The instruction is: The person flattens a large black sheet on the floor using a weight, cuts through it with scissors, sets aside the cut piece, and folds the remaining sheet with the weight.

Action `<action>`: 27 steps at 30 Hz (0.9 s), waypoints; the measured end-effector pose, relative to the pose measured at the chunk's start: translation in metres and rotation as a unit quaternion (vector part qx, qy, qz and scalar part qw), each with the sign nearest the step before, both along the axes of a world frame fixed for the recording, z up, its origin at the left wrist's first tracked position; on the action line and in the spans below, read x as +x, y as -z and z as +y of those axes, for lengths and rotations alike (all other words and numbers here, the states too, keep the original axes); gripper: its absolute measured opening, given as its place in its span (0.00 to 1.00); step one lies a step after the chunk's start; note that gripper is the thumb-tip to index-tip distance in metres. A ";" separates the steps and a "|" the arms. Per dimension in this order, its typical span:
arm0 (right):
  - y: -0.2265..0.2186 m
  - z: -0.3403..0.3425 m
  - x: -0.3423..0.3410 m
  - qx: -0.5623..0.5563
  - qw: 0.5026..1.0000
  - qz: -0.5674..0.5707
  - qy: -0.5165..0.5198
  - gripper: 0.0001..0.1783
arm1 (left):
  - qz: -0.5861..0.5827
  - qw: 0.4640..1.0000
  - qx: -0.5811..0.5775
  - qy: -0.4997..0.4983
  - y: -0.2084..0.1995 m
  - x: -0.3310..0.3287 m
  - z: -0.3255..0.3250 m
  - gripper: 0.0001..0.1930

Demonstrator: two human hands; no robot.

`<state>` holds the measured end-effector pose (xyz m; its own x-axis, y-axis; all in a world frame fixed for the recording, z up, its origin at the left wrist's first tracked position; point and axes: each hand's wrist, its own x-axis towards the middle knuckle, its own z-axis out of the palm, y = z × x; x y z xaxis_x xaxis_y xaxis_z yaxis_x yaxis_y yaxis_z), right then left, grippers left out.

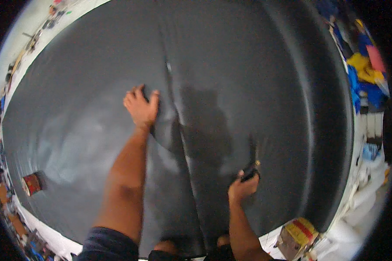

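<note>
A large black sheet (248, 65), smooth and slightly glossy, covers the surface before me. On it, left of a long crease, my left hand (141, 108) lies with its fingers spread. To the right of that crease, my right hand (244, 188) is closed round the black handles of a pair of scissors (249, 173). Their blades point away from me and are smeared by motion, with a small gold-coloured spot by the pivot. Whether the blades touch the sheet I cannot tell.
A red-and-tan block-like object (33, 184) rests on the sheet at far left. At the near right stands a yellow-and-red package (298, 235). Yellow cloth (362, 68) and blue items lie beyond the right edge. Thick folds run along the sheet's right side.
</note>
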<state>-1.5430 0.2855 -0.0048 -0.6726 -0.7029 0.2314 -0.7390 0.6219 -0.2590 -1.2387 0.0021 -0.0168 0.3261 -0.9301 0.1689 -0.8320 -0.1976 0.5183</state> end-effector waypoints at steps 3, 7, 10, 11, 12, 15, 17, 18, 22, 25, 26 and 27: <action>0.012 -0.007 0.026 -0.047 0.986 -0.155 -0.041 0.38 | -0.044 0.992 -0.050 0.111 -0.015 0.092 -0.013 0.27; 0.003 0.013 -0.004 -0.038 0.998 -0.047 -0.008 0.37 | 0.115 0.976 -0.130 0.128 -0.136 -0.005 0.096 0.19; -0.010 0.022 -0.022 -0.090 0.994 -0.061 -0.018 0.37 | 0.138 0.945 -0.003 0.297 -0.168 -0.038 0.248 0.15; -0.022 0.037 -0.033 -0.094 0.982 -0.154 -0.053 0.36 | 0.125 0.927 0.016 0.354 -0.180 -0.048 0.309 0.15; -0.036 0.054 -0.041 -0.095 0.961 -0.243 -0.092 0.36 | 0.138 0.902 0.045 0.406 -0.188 -0.046 0.368 0.16; -0.095 0.144 -0.054 -0.043 0.951 -0.281 -0.123 0.30 | 0.055 0.895 0.122 0.425 -0.213 -0.013 0.528 0.18; -0.130 0.212 -0.075 -0.011 0.948 -0.284 -0.146 0.27 | 0.080 0.904 0.210 0.363 -0.191 0.012 0.606 0.17; -0.128 0.259 -0.100 0.024 0.957 -0.248 -0.147 0.26 | 0.081 0.903 0.190 0.376 -0.197 0.014 0.621 0.17; -0.117 0.451 -0.149 0.020 0.972 -0.193 -0.131 0.25 | 0.083 0.931 0.136 0.329 -0.234 0.019 0.691 0.21; -0.116 0.556 -0.145 0.091 0.968 -0.232 -0.027 0.22 | 0.020 0.957 0.046 0.285 -0.216 0.021 0.708 0.24; -0.123 0.583 -0.137 0.072 0.950 -0.305 -0.005 0.22 | -0.008 0.959 0.048 0.278 -0.207 0.024 0.713 0.25; -0.098 0.612 -0.143 0.096 0.956 -0.276 0.039 0.23 | 0.024 0.960 0.077 0.267 -0.212 0.019 0.715 0.28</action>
<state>-1.6859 0.8972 0.0933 -0.7069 -0.6400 -0.3012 -0.4730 0.7443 -0.4715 -1.2201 0.7170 0.1956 -0.2010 -0.9795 0.0116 -0.8117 0.1732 0.5578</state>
